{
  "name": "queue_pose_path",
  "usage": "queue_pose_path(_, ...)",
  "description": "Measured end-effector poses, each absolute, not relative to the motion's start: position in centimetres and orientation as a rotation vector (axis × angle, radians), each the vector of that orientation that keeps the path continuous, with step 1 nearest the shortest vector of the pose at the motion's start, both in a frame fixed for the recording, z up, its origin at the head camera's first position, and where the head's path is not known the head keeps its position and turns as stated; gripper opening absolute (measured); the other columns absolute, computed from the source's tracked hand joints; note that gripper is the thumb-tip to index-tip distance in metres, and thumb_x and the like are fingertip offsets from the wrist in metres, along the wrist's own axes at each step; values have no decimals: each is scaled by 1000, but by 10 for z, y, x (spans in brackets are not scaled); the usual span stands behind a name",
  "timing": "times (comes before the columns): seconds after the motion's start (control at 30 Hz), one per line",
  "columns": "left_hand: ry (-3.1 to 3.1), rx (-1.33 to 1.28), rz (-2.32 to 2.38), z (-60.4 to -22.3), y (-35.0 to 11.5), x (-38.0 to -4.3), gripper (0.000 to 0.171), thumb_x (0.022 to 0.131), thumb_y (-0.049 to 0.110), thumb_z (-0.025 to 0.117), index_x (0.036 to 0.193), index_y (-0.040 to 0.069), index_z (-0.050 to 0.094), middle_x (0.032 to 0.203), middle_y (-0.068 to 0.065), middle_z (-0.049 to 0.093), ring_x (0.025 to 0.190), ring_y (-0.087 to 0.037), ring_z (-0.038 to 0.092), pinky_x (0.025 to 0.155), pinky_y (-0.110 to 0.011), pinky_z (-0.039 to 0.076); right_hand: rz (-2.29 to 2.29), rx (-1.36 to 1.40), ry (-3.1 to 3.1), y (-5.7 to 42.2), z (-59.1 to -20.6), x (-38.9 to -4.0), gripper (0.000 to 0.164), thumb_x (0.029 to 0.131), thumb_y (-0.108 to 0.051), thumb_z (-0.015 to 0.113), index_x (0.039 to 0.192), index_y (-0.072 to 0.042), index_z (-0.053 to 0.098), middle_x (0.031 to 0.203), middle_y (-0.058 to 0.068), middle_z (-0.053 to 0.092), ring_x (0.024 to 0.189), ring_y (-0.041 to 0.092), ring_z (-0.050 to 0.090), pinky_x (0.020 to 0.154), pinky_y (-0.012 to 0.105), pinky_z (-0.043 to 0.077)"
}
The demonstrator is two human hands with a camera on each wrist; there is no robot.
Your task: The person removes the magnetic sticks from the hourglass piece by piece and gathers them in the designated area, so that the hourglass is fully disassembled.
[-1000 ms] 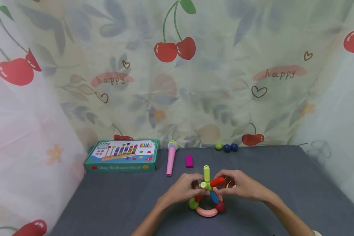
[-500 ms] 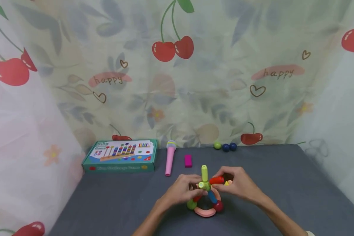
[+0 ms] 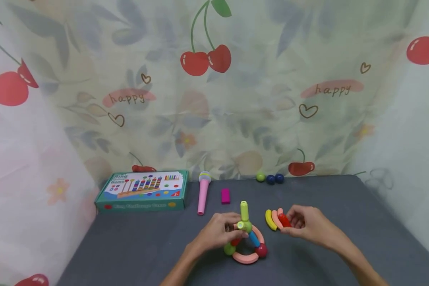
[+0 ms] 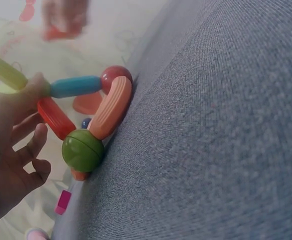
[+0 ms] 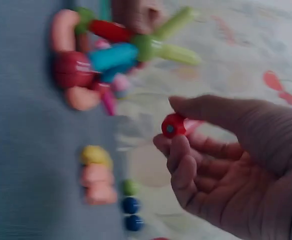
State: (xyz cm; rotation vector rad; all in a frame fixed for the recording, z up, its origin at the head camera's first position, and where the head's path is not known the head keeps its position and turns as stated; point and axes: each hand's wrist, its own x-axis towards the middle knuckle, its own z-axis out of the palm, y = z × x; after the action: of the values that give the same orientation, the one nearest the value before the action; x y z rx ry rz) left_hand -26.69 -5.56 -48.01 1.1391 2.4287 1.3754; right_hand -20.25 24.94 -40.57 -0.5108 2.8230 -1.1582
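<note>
My left hand (image 3: pixel 218 231) grips the top of a frame of magnetic rods and balls, with thumb and fingers at its light green ball (image 3: pixel 248 227). Two light green rods (image 3: pixel 244 210) stick out from that ball. A blue rod (image 3: pixel 254 239) slants down to a red ball (image 3: pixel 261 250), and a red rod (image 4: pixel 56 118) to a green ball (image 4: pixel 83 150). Curved pink rods (image 3: pixel 245 259) join the balls at the base, on the table. Off to the right, my right hand (image 3: pixel 309 223) pinches a loose red magnetic rod (image 5: pixel 174 126), its metal end dot showing.
Beside my right hand lie a curved yellow rod (image 3: pixel 270 219) and curved pink rods (image 3: pixel 276 219). Farther back are a green ball (image 3: pixel 260 177), two dark blue balls (image 3: pixel 271 179), a magenta block (image 3: pixel 225 196), a pink toy microphone (image 3: pixel 202 194) and a ring game box (image 3: pixel 141 190).
My right hand has pulled the red rod away from the light green ball and carried it right, uncovering the loose curved rods. My left hand keeps its hold on the frame.
</note>
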Motion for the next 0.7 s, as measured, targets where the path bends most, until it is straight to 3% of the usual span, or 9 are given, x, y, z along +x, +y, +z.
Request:
queue_pose_path(0.13, 2422, 1141, 1367, -479, -56, -267, 25, 95, 30, 78, 118, 19, 77, 103, -1, 76, 75, 5, 58, 66, -16, 52, -1054, -405, 2759, 246, -434, -201, 35, 86, -23, 87, 104, -5, 64, 71, -2, 62, 60, 6, 53, 55, 23, 45)
queue_pose_path(0.23, 2420, 1135, 1366, -479, -56, -267, 27, 94, 29, 79, 119, 19, 77, 110, -1, 77, 77, 5, 58, 68, -16, 53, -1035, -334, 2699, 243, -454, -201, 42, 84, -23, 88, 107, -6, 58, 67, 0, 59, 56, 11, 53, 53, 24, 41)
queue_pose_path(0.53, 2445, 1137, 1355, -481, -55, -267, 29, 94, 29, 80, 121, 19, 77, 120, -2, 76, 75, 5, 57, 69, -16, 54, -931, -129, 2652, 231, -474, -206, 48, 77, -33, 94, 96, -12, 56, 70, 2, 56, 61, 17, 54, 54, 25, 36)
queue_pose_path(0.7, 2449, 1127, 1370, -479, -55, -267, 29, 94, 29, 80, 120, 18, 78, 120, -1, 77, 76, 4, 58, 70, -16, 54, -798, -98, 2717, 227, -473, -208, 42, 83, -43, 88, 83, -14, 57, 64, -1, 53, 56, 14, 50, 53, 24, 33)
